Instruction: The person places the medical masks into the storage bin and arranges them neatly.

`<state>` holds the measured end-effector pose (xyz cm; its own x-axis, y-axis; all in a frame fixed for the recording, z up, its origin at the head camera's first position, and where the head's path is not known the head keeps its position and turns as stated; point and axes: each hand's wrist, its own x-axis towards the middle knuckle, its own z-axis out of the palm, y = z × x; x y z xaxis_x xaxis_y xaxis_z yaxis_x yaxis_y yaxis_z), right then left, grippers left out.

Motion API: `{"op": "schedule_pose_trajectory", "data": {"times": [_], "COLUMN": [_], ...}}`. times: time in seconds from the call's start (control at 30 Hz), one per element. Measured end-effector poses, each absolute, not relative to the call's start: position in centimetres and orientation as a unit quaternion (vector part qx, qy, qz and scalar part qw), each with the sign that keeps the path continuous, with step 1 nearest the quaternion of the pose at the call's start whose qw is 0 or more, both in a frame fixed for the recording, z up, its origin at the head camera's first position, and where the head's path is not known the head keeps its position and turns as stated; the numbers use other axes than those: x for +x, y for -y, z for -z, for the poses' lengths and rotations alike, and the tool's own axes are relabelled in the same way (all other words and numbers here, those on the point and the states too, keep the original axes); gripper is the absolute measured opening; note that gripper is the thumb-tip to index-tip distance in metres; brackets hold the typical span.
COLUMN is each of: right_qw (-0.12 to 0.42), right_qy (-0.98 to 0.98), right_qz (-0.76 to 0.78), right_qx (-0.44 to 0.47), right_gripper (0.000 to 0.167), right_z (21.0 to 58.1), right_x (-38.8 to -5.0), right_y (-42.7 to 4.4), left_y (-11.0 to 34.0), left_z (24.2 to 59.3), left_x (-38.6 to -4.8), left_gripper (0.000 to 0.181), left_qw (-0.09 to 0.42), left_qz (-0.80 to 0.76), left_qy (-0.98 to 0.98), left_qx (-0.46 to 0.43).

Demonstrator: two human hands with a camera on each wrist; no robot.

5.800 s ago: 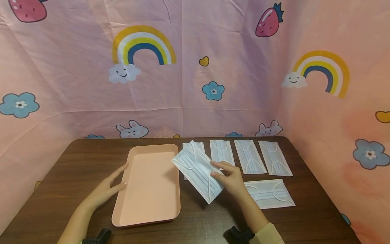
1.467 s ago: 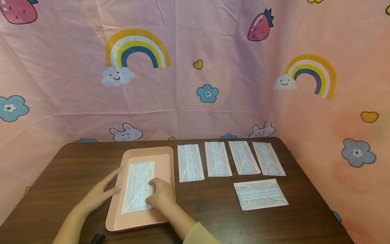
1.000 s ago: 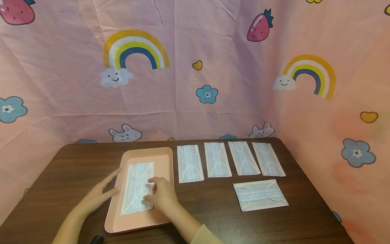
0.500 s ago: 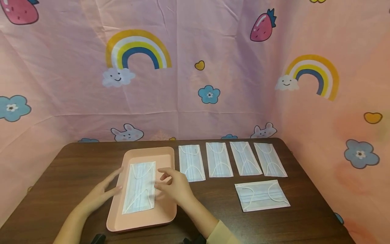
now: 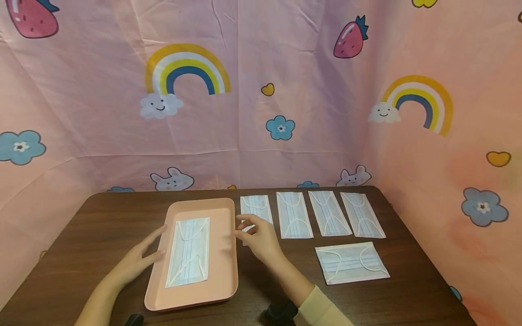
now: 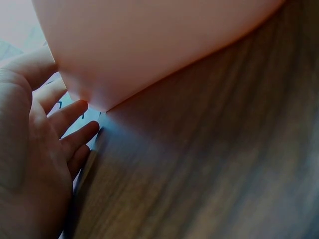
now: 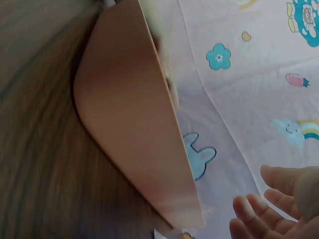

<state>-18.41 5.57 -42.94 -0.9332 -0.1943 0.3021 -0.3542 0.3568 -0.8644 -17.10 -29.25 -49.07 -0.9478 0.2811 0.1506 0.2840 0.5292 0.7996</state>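
Note:
A pale blue face mask (image 5: 188,251) lies flat in the pink tray (image 5: 223,276), its white ear loops uppermost. My left hand (image 5: 134,265) touches the tray's left rim with its fingers spread; the left wrist view has those fingers (image 6: 67,119) at the tray's outer wall. Just beyond the right rim, my right hand (image 5: 261,237) hovers with fingers loosely bent and nothing in them. It partly covers another face mask (image 5: 255,203), the leftmost of the row. In the right wrist view, the fingers (image 7: 256,219) are apart from the tray wall (image 7: 129,99).
Further face masks stand in the row at the back right, among them one in its middle (image 5: 294,215) and one at its right end (image 5: 363,215). One mask (image 5: 352,262) lies sideways in front of them. A patterned pink cloth (image 5: 204,136) hangs behind the brown table (image 5: 102,217).
My right hand carried a mask into the tray, let go of it and moved right, past the tray's rim. My left hand has stayed at the left rim.

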Motion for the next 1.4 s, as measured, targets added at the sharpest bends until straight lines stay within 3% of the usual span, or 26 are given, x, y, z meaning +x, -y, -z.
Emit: {"op": "schedule_pose_trajectory", "data": {"times": [0.9,1.4], "right_qw": [0.094,0.063], "right_qy": [0.840,0.869], "right_qz": [-0.525,-0.482], "right_qx": [0.098,0.096], "right_gripper": [0.042,0.044], "right_z": [44.6,45.2], "right_x": [-24.1,-26.6], "right_y": [-10.8,-12.2], "left_y": [29.6,29.5], "left_z": [49.2,49.2], "left_x": [-17.2,-17.3], "left_gripper": [0.069,0.069], "left_qw": [-0.001,-0.001], "left_qz": [0.462,0.458], "left_qy": [0.870,0.872], "left_qx": [-0.172,-0.170]}}
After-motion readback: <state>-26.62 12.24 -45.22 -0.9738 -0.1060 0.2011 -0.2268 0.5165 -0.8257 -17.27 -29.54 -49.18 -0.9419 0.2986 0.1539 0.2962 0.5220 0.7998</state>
